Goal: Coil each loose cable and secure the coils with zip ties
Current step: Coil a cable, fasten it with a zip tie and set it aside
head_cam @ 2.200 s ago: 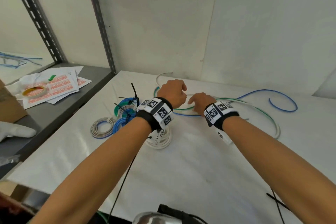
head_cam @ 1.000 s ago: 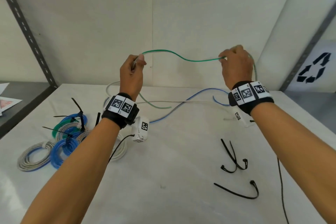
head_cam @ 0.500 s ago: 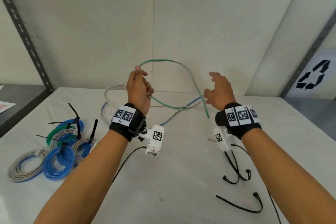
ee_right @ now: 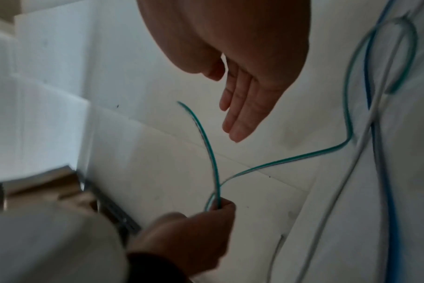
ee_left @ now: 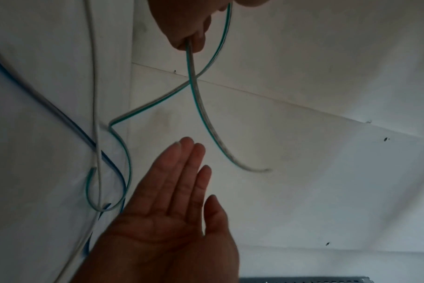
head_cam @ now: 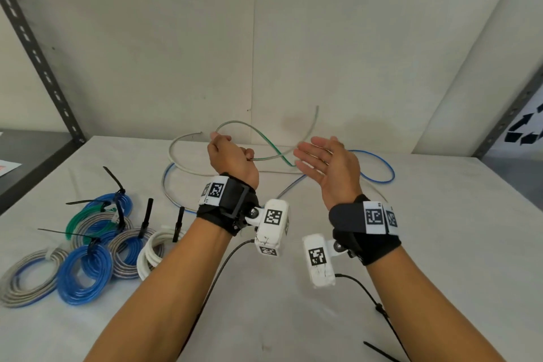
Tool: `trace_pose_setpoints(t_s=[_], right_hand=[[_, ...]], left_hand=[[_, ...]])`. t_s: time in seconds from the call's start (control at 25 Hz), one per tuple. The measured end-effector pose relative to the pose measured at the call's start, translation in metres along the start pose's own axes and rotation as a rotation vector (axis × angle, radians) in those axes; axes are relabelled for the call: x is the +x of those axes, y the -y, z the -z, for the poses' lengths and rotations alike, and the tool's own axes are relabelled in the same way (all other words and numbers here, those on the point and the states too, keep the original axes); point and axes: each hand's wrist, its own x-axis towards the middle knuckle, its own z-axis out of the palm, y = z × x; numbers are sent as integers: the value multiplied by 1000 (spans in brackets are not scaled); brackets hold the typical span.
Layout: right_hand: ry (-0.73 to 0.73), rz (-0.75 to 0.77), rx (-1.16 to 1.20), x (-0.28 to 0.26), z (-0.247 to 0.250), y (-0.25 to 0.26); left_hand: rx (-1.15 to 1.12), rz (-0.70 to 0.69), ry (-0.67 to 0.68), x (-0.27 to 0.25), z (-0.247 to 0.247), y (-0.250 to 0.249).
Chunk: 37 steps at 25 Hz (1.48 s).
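Green cable [head_cam: 273, 153] — in left hand [head_cam: 232, 160]

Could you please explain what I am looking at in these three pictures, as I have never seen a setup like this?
There is no machine: a person works with bare hands and wears three cameras. The wide picture comes from a camera on the head; the other two come from the small white cameras strapped under each wrist, looking along the hand.

The left hand grips a green-striped cable, which loops out and crosses itself. The right hand is flat, palm up, and holds nothing.

On the white table lie more loose cables, one blue and one white. At the left sit finished coils bound with black zip ties. A spare zip tie lies near the right forearm.
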Motion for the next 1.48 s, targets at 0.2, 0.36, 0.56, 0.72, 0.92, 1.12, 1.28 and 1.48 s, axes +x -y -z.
trace_pose_setpoints(t_s=[0.2,0.36,0.56,0.72,0.92,1.12,1.28,1.48], right_hand=[[19,295,-162,3,-10,-15],[46,489,-423,13,-16,-22],[92,591,-616,19,-9,-22],[135,565,-672,24,3,-12],[123,691,-946,27,8,-13],[130,822,-1015,24,6,-13],[137,752,-962,18,7,-7],[53,947,-1227,20,6,-10]], left_hand=[[1,-33,-52,11,1,6],[35,-39,58,-1,0,14],[186,-11,423,-12,2,4],[293,-113,617,0,6,-14],[569,-348,705,8,15,-20],[837,-283,913,4,18,-20],[986,-292,1003,5,20,-26],[1046,-370,977,2,18,-32]])
